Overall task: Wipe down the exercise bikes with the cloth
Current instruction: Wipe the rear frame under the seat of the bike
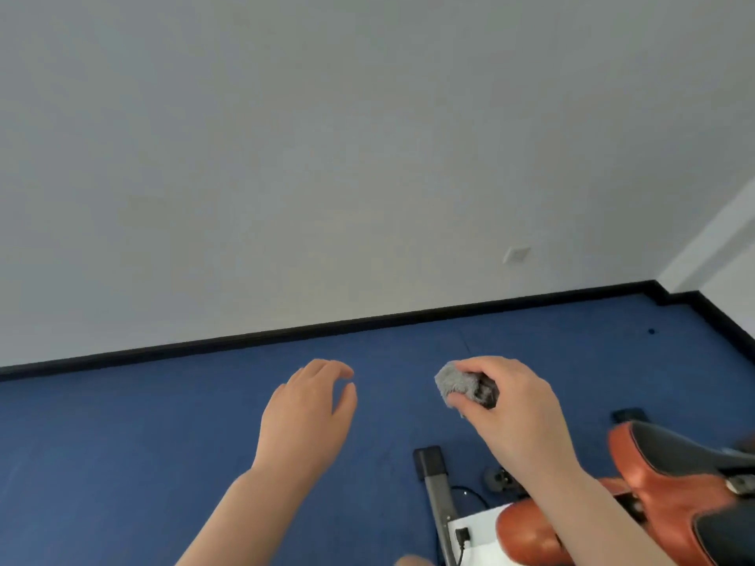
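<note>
- The pale wall [327, 136] fills most of the view, ending in a black skirting board [367, 320] that runs along the far edge of the floor.
- The blue carpeted floor [122, 443] carries everything else; its left and middle stretches show nothing but carpet.
- The exercise bike [662, 496] sits at the floor's near right corner, only partly in view: an orange and black saddle, a grey frame tube with a black end cap, and a thin black cable beside a white panel. The saddle's long axis looks to run left to right across the corner, nose toward the middle.
- The right hand [514, 418] hovers above the floor, just up and left of the saddle, its forearm crossing over the bike's frame.
- The left hand [310, 410] hangs well left of the bike, fingers loosely curled and spread, holding nothing.
- The cloth [461, 386], grey and fluffy, is balled up and clenched in the right hand's fingers, not touching the bike.
- Judged from this, the bike lies below and right of the cloth, and the right hand is much the nearer; the wipe likely calls for bringing that hand down and rightward onto the saddle, stroking along its length.
- A small wall socket [517, 254] sits low on the wall toward the right.
</note>
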Motion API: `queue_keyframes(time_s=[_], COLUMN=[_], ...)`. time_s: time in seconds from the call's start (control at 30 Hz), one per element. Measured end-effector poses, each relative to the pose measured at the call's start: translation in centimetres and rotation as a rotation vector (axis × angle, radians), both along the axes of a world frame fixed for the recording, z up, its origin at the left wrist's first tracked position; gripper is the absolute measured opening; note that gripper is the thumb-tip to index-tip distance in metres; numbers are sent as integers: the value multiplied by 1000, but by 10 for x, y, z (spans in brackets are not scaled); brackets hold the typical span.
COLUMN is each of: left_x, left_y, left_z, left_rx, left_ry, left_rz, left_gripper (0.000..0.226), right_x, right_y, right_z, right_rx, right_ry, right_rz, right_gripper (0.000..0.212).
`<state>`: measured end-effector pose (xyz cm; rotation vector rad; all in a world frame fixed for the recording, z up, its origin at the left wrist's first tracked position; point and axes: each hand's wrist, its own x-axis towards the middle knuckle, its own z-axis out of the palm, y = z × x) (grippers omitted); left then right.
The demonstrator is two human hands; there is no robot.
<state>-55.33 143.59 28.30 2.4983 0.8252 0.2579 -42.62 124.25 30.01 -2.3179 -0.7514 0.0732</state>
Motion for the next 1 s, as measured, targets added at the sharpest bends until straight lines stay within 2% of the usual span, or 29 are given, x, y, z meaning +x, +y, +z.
queue_keyframes(time_s=[0.2, 0.37, 0.53, 0.67, 0.83, 1.0], left_x=[78, 169, 279, 366, 439, 548], left_y=[33, 60, 75, 65, 47, 21], left_z=[-13, -26, -11, 0, -7, -9], left_rx=[-60, -32, -11, -32, -127, -133], left_ry=[-3, 33, 22, -63, -24, -29], left_rz=[-201, -369, -512, -635, -811, -1062], left_gripper=[21, 22, 23, 21, 17, 19], right_x=[52, 117, 180, 230, 274, 333], right_y=[7, 20, 24, 14, 6, -4], right_z=[-8, -28, -23, -11, 1, 0], right_rx=[-26, 16, 67, 68, 40, 17], right_ry=[11, 17, 70, 34, 27, -11], right_rz=[-268, -434, -568, -709, -859, -1080], right_gripper=[40, 31, 28, 27, 34, 27])
